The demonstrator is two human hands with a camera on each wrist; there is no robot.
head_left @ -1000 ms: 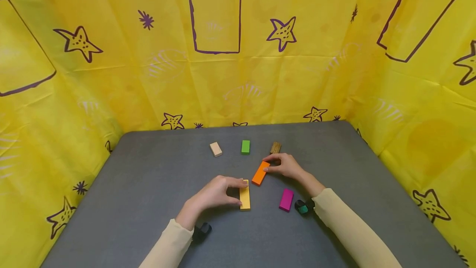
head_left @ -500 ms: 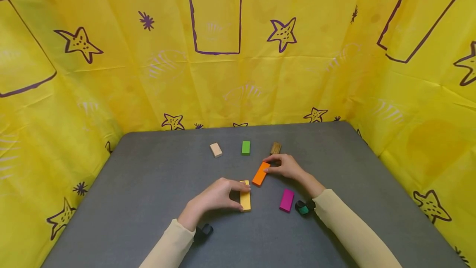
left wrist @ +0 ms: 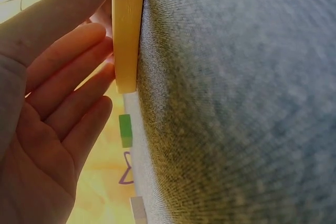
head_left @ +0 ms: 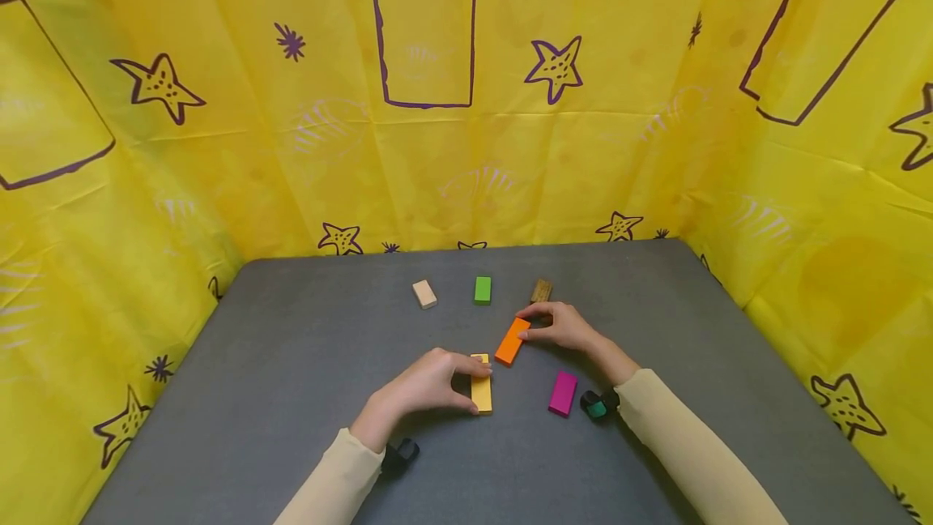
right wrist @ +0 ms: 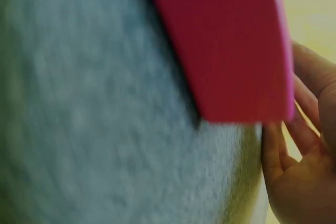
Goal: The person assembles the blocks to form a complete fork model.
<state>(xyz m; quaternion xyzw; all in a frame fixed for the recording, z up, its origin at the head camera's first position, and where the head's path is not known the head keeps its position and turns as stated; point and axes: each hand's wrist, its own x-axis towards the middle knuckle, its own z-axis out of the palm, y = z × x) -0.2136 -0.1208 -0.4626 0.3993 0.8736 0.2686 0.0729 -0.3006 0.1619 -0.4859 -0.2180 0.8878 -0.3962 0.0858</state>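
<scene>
A yellow block [head_left: 481,395] lies flat on the grey table in the middle of the head view. My left hand [head_left: 426,383] touches it from the left, thumb near its close end and index finger over its far part. The left wrist view shows that hand's fingers [left wrist: 79,72] fairly straight against the block's upper side. Just right and farther back, an orange block [head_left: 510,344] lies slanted. My right hand [head_left: 564,326] pinches its far end between thumb and index finger. The pink block blocks much of that hand in the right wrist view.
A magenta block [head_left: 563,394] lies near my right wrist, large in the right wrist view. Farther back, a beige block [head_left: 424,294], a green block [head_left: 483,290] and a brown block [head_left: 541,291] form a loose row. Yellow patterned cloth [head_left: 466,177] encloses the table [head_left: 328,314].
My left fingertips have shifted slightly right over the yellow block, which stays put. The right hand and the orange block hold still.
</scene>
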